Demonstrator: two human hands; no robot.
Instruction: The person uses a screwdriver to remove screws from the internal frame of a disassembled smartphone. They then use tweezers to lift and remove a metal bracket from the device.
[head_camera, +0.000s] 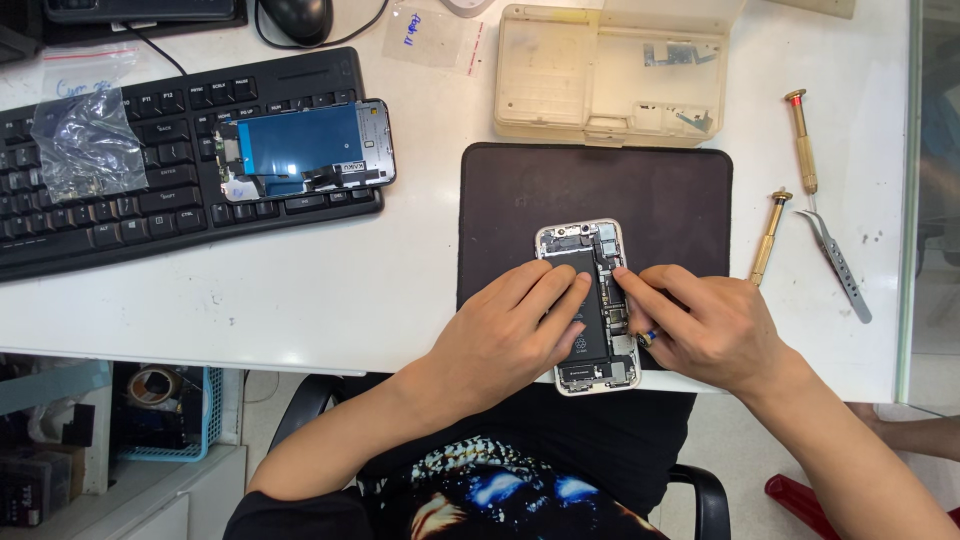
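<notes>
An opened phone (590, 305) lies low and centre in the frame on a dark, matte work mat (520, 215), its pale metal frame ringing a flat black battery and small glinting circuit parts. The left hand (510, 335) rests flat across the phone's left side, fingers stretched and close together, holding nothing. The right hand (700, 325) is partly curled, its forefinger pressing the board at the phone's right edge; a small tool with a blue and yellow tip (648, 337) is tucked under its fingers.

At the right of the frame lie two brass-handled screwdrivers (801, 140) and steel tweezers (838, 265). Above the mat sits a cream plastic parts box (560, 75). At the upper left, a detached screen panel with a blue film (300, 148) rests on a black keyboard (100, 215), beside a crinkled clear bag (85, 145).
</notes>
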